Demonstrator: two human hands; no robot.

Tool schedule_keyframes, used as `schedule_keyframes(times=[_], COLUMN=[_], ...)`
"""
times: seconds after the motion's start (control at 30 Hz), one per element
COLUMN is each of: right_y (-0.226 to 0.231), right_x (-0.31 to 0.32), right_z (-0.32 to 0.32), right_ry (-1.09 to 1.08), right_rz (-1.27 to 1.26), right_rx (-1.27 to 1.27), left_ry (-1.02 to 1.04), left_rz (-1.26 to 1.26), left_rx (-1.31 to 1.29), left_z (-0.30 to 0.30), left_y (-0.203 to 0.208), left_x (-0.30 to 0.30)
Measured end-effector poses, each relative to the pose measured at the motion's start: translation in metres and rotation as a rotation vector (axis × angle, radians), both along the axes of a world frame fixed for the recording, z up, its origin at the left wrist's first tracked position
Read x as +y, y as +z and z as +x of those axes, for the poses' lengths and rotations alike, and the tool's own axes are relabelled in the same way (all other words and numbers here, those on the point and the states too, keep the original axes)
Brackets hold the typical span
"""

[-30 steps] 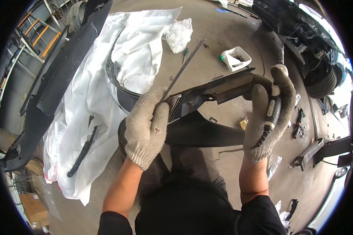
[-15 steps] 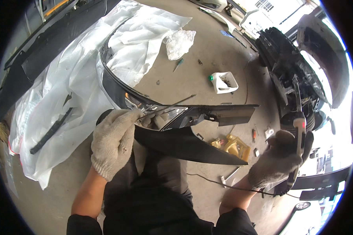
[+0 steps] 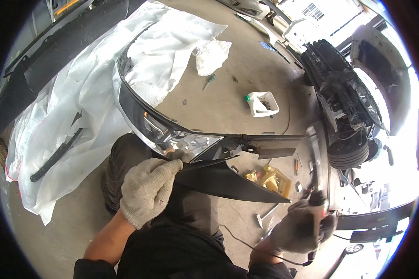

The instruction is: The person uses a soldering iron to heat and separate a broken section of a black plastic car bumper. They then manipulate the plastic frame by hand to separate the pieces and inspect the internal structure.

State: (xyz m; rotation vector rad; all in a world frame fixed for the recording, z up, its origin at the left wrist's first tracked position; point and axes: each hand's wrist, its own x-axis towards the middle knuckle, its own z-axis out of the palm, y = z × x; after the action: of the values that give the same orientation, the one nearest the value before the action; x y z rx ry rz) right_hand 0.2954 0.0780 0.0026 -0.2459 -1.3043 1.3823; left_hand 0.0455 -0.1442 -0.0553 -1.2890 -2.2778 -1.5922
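My left hand (image 3: 149, 188), in a knitted work glove, pinches a thin black rod (image 3: 209, 162) between thumb and fingertips. The rod reaches right across the edge of a glossy dark car body panel (image 3: 191, 143), which looks like a bumper cover and lies across my lap. A matte black, pointed section (image 3: 223, 181) of it spreads toward me. At the right, my gloved right hand (image 3: 295, 230) is wrapped round the handle of a corded hot-air gun (image 3: 317, 197). Its long metal nozzle points up and away, blurred by motion, apart from the panel.
White plastic sheeting (image 3: 74, 125) covers the floor at left, with a black strip (image 3: 56, 156) on it. A cut-open white jug (image 3: 264, 107), a screwdriver (image 3: 209, 82) and a yellow container (image 3: 274, 179) stand or lie about. A partly stripped car front (image 3: 344, 97) is at right. The gun's cord (image 3: 246, 245) trails by my leg.
My right hand has brought the hot-air gun left and nearer to me. My left hand has moved right and down, lowering the rod toward the panel's edge. My view has shifted slightly.
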Motion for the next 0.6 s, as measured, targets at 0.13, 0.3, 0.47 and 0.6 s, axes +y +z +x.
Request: schedule_keyframes(times=[0.13,0.3,0.47,0.6], right_y=[0.006,0.003,-0.022,-0.040], right_x=[-0.041,-0.051,-0.052,-0.062], right_z=[-0.001,-0.010,0.004,-0.006], right_ry=[-0.086,-0.266,-0.269,-0.138], right_rz=[-0.064,0.457,0.277,0.114], right_rx=[-0.513,-0.750,-0.973,-0.626], left_ry=[0.026,0.008,0.033,0.036], left_rz=[0.011,0.012,-0.021,-0.059], left_rx=[-0.034,0.070,0.134,0.151], left_z=[0.002,0.002,0.001,0.004], left_y=[-0.001,0.005,0.012,0.015], left_x=[0.000,0.009,0.017,0.019])
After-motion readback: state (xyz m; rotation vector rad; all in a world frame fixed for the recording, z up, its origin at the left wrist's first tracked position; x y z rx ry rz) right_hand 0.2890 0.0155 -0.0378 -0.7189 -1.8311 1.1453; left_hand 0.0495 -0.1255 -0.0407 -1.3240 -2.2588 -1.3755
